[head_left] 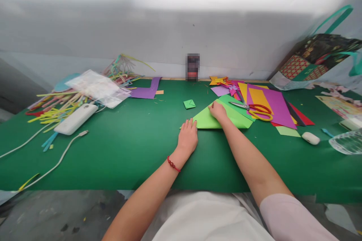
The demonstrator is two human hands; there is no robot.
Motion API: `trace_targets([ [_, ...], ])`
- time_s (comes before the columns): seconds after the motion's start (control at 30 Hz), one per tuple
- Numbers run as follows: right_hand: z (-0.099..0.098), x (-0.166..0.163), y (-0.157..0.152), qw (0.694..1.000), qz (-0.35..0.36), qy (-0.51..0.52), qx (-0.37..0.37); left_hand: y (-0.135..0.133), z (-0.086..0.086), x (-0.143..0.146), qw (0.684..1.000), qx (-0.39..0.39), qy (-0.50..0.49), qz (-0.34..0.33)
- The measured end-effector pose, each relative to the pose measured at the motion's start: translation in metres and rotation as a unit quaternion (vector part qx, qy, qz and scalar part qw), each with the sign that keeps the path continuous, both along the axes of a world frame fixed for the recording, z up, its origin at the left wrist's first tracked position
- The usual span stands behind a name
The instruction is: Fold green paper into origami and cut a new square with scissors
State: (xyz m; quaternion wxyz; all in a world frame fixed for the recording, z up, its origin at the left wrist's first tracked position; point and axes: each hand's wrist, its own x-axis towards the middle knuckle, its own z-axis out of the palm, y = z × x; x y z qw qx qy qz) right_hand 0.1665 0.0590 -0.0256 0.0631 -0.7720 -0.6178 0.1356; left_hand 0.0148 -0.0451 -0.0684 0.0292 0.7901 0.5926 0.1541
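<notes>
A light-green sheet of paper [230,116], folded into a triangle, lies flat on the green table. My left hand [188,135] rests at its left corner, fingers stretched out with the tips on the paper. On the slanting upper edge sits my right hand [218,112], its fingers curled into a fist and pressed down on the sheet; nothing shows inside it. Behind the triangle, darker green paper [226,100] sticks out. Scissors [256,110] with red and yellow handles lie partly open just right of it. A small folded green paper piece [189,104] is left of the right hand.
Purple, yellow, red and black sheets [283,107] are stacked at the right, near folded paper stars [219,80]. A white earbud case [310,138], a clear bottle [346,142] and a bag [299,66] stand farther right. Left are paper strips [52,107], a power bank [76,119] and cables [63,156].
</notes>
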Motion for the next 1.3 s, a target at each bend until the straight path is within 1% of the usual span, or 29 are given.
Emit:
trace_targets([
  [0.47,0.004,-0.004,-0.003,1.000,-0.013,0.004,-0.012,-0.001,0.006,0.002,1.000,-0.026,0.010,0.005],
  [0.73,-0.002,-0.005,-0.003,1.000,-0.006,-0.015,0.006,-0.004,0.014,0.003,0.998,-0.054,0.031,0.006],
  [0.9,-0.010,-0.007,-0.005,0.998,0.004,-0.028,0.051,-0.005,0.014,0.003,0.997,-0.065,0.027,0.003],
  [1.13,-0.022,-0.011,-0.009,0.983,0.029,-0.081,0.161,-0.005,0.018,0.001,0.995,-0.095,0.034,-0.005],
  [1.2,-0.026,-0.011,-0.009,0.977,0.037,-0.076,0.194,-0.006,0.019,0.001,0.994,-0.104,0.039,-0.006],
  [1.3,-0.034,-0.009,-0.006,0.970,0.047,-0.040,0.234,-0.006,0.020,0.001,0.993,-0.109,0.040,-0.009],
])
